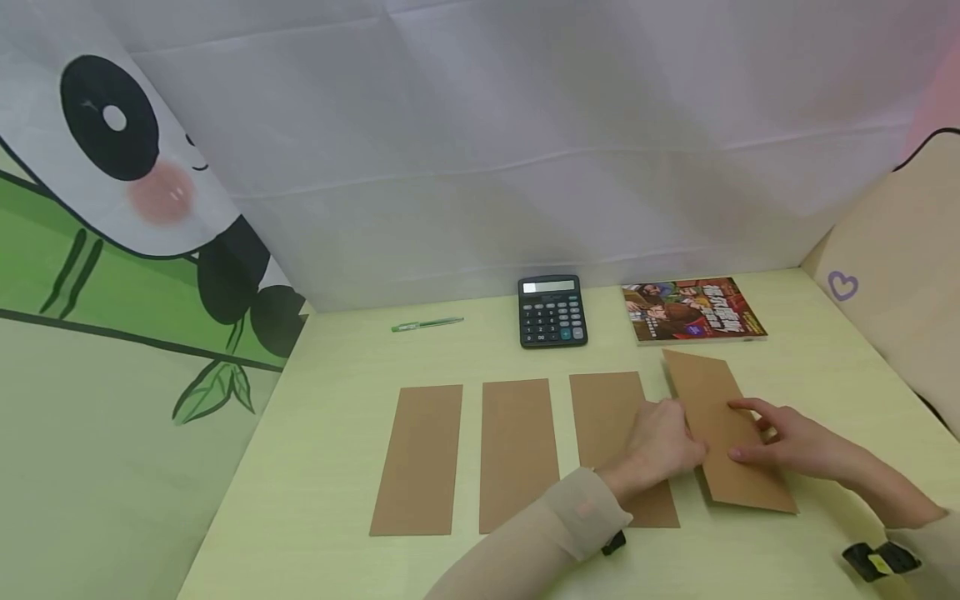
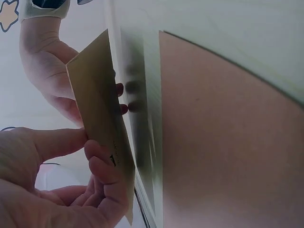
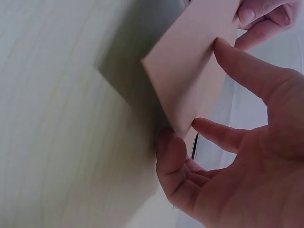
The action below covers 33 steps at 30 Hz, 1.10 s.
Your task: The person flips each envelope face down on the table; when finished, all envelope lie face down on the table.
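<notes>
Both hands hold a brown rectangular paper card (image 1: 712, 392), tilted and raised off the table at the right in the head view. My left hand (image 1: 662, 442) pinches its left edge between thumb and curled fingers. On the other side, my right hand (image 1: 806, 446) grips the right edge, with the thumb and index finger on the upper face and other fingers curled at the edge. Small dark marks show on the card's underside (image 2: 97, 90) in the left wrist view. My left hand and forearm partly cover another brown card (image 1: 603, 417) lying flat.
Two more brown cards, the leftmost card (image 1: 416, 462) and its neighbour (image 1: 517, 450), lie in a row on the pale table (image 1: 300, 500). Behind them are a green pen (image 1: 427, 324), a black calculator (image 1: 552, 312) and a colourful book (image 1: 693, 310). A white curtain (image 1: 450, 167) hangs at the back.
</notes>
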Each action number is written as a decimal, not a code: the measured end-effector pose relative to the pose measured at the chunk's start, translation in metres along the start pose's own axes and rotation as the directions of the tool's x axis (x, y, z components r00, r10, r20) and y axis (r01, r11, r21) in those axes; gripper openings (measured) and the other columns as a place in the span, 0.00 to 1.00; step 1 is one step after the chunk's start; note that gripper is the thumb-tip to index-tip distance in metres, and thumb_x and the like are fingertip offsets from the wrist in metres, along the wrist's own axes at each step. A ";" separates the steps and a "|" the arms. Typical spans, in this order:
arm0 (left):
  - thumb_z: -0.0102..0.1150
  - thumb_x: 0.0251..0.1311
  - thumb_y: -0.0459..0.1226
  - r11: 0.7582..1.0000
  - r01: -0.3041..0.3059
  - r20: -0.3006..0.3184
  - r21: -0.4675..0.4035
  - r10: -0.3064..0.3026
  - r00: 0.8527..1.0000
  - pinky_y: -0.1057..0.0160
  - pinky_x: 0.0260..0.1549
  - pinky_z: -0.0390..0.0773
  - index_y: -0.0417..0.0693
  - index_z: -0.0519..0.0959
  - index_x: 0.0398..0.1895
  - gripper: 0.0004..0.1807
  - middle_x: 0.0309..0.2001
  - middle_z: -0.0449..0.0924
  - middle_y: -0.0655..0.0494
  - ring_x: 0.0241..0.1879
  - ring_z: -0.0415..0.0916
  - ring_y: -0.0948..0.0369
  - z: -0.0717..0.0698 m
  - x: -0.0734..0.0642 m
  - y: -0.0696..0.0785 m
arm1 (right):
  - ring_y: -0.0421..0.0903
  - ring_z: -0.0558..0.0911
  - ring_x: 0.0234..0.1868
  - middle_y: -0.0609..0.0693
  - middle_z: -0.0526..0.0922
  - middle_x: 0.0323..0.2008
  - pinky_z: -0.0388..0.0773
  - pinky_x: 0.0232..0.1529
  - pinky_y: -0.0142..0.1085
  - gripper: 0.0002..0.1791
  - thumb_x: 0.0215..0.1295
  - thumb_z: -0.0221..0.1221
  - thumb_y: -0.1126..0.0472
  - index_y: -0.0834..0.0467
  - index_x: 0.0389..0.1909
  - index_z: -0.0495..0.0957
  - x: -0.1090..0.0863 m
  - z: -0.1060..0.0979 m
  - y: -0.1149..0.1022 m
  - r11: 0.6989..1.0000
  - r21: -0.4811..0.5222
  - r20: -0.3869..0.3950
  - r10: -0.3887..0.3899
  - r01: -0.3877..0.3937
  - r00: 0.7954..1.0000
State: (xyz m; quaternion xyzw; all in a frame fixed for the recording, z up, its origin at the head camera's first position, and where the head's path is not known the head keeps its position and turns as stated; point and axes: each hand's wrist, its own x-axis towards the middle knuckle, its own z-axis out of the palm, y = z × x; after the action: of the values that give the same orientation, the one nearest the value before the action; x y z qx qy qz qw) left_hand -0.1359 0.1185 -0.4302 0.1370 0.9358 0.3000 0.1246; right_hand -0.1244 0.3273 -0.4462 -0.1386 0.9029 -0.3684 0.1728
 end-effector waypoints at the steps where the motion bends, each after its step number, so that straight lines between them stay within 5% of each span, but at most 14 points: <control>1: 0.70 0.48 0.41 1.000 0.007 0.011 0.022 -0.007 1.000 0.68 0.10 0.63 0.51 0.71 0.17 0.15 0.13 0.68 0.62 0.13 0.64 0.66 0.000 0.000 0.000 | 0.51 0.77 0.38 0.58 0.75 0.39 0.74 0.33 0.39 0.39 0.60 0.65 0.56 0.73 0.63 0.58 0.000 0.000 0.000 1.000 -0.011 -0.003 -0.008 0.008 1.000; 8: 0.71 0.45 0.40 0.997 0.021 0.078 0.073 -0.027 0.997 0.66 0.11 0.64 0.49 0.72 0.21 0.15 0.18 0.69 0.59 0.14 0.65 0.63 0.004 0.000 0.000 | 0.46 0.73 0.33 0.55 0.75 0.34 0.71 0.30 0.35 0.39 0.56 0.68 0.56 0.74 0.60 0.62 0.000 0.003 0.000 0.995 -0.083 -0.036 -0.053 0.050 0.998; 13: 0.72 0.45 0.42 0.991 0.004 0.094 0.135 -0.017 0.995 0.67 0.11 0.65 0.48 0.72 0.22 0.16 0.18 0.69 0.58 0.15 0.65 0.64 0.007 -0.002 0.000 | 0.43 0.65 0.26 0.49 0.65 0.24 0.62 0.25 0.33 0.39 0.53 0.70 0.54 0.73 0.58 0.65 0.000 0.006 -0.001 0.991 -0.121 -0.068 -0.062 0.054 0.996; 24: 0.73 0.46 0.44 0.987 0.045 0.151 0.154 -0.068 0.986 0.66 0.13 0.65 0.48 0.73 0.25 0.17 0.19 0.69 0.58 0.16 0.66 0.63 0.012 -0.003 0.001 | 0.52 0.64 0.34 0.60 0.65 0.33 0.63 0.30 0.40 0.44 0.49 0.71 0.47 0.70 0.59 0.65 0.001 0.009 0.001 0.981 -0.181 -0.086 0.060 -0.075 0.994; 33: 0.73 0.47 0.45 0.987 0.014 0.177 0.163 -0.043 0.983 0.66 0.16 0.67 0.48 0.74 0.26 0.16 0.20 0.70 0.59 0.18 0.67 0.62 0.014 -0.003 -0.002 | 0.54 0.67 0.36 0.64 0.67 0.35 0.66 0.31 0.41 0.47 0.48 0.71 0.45 0.70 0.60 0.64 0.003 0.010 -0.001 0.971 -0.209 -0.077 0.105 -0.119 0.992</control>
State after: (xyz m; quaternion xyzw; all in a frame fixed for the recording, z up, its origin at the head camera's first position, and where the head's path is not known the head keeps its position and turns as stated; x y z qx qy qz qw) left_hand -0.1295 0.1230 -0.4422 0.1598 0.9437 0.2080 0.2014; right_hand -0.1233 0.3191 -0.4524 -0.0932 0.9487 -0.2634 0.1479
